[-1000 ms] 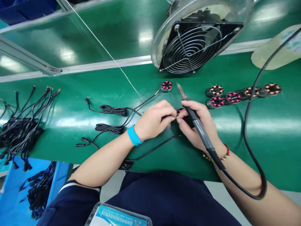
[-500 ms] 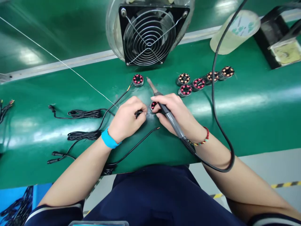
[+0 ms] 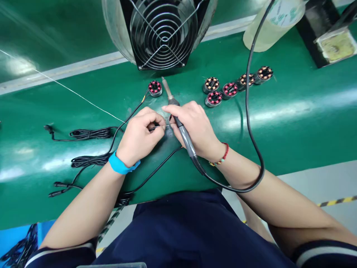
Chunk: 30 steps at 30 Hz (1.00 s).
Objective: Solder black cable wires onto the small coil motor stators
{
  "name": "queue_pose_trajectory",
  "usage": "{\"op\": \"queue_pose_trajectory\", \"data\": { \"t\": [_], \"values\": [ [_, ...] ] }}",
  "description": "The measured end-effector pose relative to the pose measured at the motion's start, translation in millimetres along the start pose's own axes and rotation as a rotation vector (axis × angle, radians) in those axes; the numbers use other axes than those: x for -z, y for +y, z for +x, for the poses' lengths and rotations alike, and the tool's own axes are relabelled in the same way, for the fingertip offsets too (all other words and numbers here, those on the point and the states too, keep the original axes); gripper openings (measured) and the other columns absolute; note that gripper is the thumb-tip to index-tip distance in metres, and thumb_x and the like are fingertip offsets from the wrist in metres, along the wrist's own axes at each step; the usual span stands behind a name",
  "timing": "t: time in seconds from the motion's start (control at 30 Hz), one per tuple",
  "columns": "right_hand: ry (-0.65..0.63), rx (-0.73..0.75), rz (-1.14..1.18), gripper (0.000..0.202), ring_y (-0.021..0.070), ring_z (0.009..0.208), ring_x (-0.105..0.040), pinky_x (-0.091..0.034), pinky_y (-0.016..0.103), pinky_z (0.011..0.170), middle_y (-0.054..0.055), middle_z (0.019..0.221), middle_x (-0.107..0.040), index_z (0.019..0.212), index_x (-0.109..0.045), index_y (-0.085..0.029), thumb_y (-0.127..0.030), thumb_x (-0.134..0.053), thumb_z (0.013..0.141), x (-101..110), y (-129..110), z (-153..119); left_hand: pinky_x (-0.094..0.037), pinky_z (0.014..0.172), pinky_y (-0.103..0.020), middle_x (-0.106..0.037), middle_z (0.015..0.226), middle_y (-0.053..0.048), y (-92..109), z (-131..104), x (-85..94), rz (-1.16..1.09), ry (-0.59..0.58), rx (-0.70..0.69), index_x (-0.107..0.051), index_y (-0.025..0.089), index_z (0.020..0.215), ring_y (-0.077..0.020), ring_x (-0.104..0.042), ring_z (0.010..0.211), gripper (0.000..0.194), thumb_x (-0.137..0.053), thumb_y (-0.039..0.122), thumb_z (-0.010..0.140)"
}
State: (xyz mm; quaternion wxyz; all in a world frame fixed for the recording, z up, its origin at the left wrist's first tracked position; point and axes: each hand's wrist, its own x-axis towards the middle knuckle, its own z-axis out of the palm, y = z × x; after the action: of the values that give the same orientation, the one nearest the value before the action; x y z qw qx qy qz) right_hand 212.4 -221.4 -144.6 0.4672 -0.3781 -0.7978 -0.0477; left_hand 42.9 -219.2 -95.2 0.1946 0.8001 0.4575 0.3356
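Note:
My left hand (image 3: 142,136), a blue band at its wrist, is closed in a pinch on a thin solder wire (image 3: 83,98) that runs in from the upper left. A piece of black cable also shows between its fingers. A soldering iron (image 3: 186,139) lies in the grip of my right hand (image 3: 193,128), its tip pointing up and away toward the fan. The right fingertips are close to the left ones, at a thin silvery end. A small round part there is mostly hidden by the right fingers. Just beyond lies a coil-wound motor core (image 3: 155,88) with a cable attached.
A fan with a wire guard (image 3: 164,39) stands at the back. Several motor cores (image 3: 230,90) sit to the right, near a tape roll (image 3: 275,24) and a sponge holder (image 3: 336,44). Coiled black cables (image 3: 90,134) lie at left. The iron's cord (image 3: 248,111) loops over my right forearm.
The camera view has shifted a little. My right fingers have come nearer to the left ones, and the round part under them is now more hidden. The iron stays in my right hand.

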Motion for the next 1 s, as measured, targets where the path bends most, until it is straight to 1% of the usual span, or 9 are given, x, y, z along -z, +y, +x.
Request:
{"op": "queue_pose_trajectory", "data": {
  "t": [0.1,0.2,0.27,0.33,0.43,0.5,0.57,0.63,1.0],
  "values": [
    [-0.017,-0.011,0.053,0.04,0.017,0.094,-0.051,-0.041,0.034,0.086,-0.001,0.101,-0.063,0.129,-0.05,-0.016,-0.016,-0.05,0.089,3,0,-3,-0.034,0.057,-0.011,-0.054,0.075,0.001,0,0,-0.7,0.015,0.0,0.008,-0.066,0.011,0.071,0.0009,-0.045,0.066,0.011,-0.055,0.012,0.073],
    [0.056,-0.033,0.145,0.039,0.0149,0.097,-0.056,-0.045,0.033,0.09,0.0,0.106,-0.065,0.127,-0.052,-0.013,-0.013,-0.051,0.088,12,0,-5,-0.035,0.058,-0.01,-0.055,0.076,0.001,1,0,-1.3,0.026,-0.008,0.005,-0.066,0.011,0.07,0.0011,-0.046,0.066,0.01,-0.055,0.011,0.072],
    [0.119,-0.026,0.212,0.033,0.0119,0.1,-0.06,-0.048,0.028,0.09,0.004,0.116,-0.064,0.123,-0.055,-0.011,-0.015,-0.052,0.091,20,-2,-5,-0.035,0.057,-0.011,-0.055,0.077,0.001,2,-1,-1.7,0.033,-0.019,0.002,-0.065,0.011,0.07,0.001,-0.045,0.065,0.01,-0.055,0.011,0.073],
    [0.173,-0.02,0.24,0.029,0.0099,0.099,-0.062,-0.05,0.023,0.09,0.008,0.118,-0.063,0.118,-0.059,-0.007,-0.017,-0.055,0.091,27,-3,-4,-0.035,0.056,-0.011,-0.055,0.078,0.001,2,-2,-2.2,0.044,-0.028,0.004,-0.065,0.011,0.071,0.0011,-0.045,0.063,0.011,-0.055,0.012,0.073],
    [0.273,0.005,0.267,0.023,0.0092,0.093,-0.062,-0.052,0.021,0.088,0.011,0.103,-0.066,0.106,-0.062,-0.001,-0.013,-0.061,0.086,34,-6,-3,-0.034,0.056,-0.01,-0.055,0.076,0.001,4,-1,-3.1,0.067,-0.022,0.012,-0.065,0.01,0.07,0.0018,-0.044,0.062,0.01,-0.055,0.01,0.072],
    [0.319,0.01,0.304,0.014,0.0056,0.082,-0.061,-0.051,0.017,0.076,0.007,0.092,-0.066,0.097,-0.061,-0.004,-0.015,-0.059,0.087,37,-8,-3,-0.034,0.056,-0.01,-0.055,0.075,0.001,5,-1,-3.7,0.076,-0.01,0.021,-0.065,0.009,0.069,0.0018,-0.043,0.061,0.01,-0.055,0.008,0.071],
    [0.335,-0.006,0.319,0.007,0.0016,0.07,-0.057,-0.047,0.013,0.063,0.002,0.081,-0.063,0.089,-0.059,-0.01,-0.016,-0.056,0.09,39,-9,-4,-0.033,0.055,-0.01,-0.054,0.074,0.0,5,0,-4.3,0.077,0.0,0.033,-0.065,0.009,0.068,0.0014,-0.043,0.06,0.009,-0.056,0.007,0.07],
    [0.341,-0.002,0.298,0.01,0.0006,0.063,-0.054,-0.044,0.013,0.058,-0.001,0.074,-0.061,0.082,-0.057,-0.013,-0.016,-0.053,0.09,41,-9,-5,-0.032,0.054,-0.011,-0.054,0.073,0.0,5,0,-5.0,0.071,0.003,0.043,-0.064,0.009,0.067,0.0011,-0.042,0.059,0.009,-0.056,0.007,0.069],
    [0.325,0.014,0.258,0.014,0.0021,0.057,-0.051,-0.041,0.016,0.053,-0.003,0.067,-0.058,0.076,-0.052,-0.016,-0.015,-0.051,0.09,42,-12,-5,-0.032,0.054,-0.012,-0.053,0.073,0.001,5,0,-4.7,0.071,-0.005,0.046,-0.064,0.01,0.067,0.0014,-0.042,0.06,0.009,-0.056,0.008,0.07]
  ]
}}
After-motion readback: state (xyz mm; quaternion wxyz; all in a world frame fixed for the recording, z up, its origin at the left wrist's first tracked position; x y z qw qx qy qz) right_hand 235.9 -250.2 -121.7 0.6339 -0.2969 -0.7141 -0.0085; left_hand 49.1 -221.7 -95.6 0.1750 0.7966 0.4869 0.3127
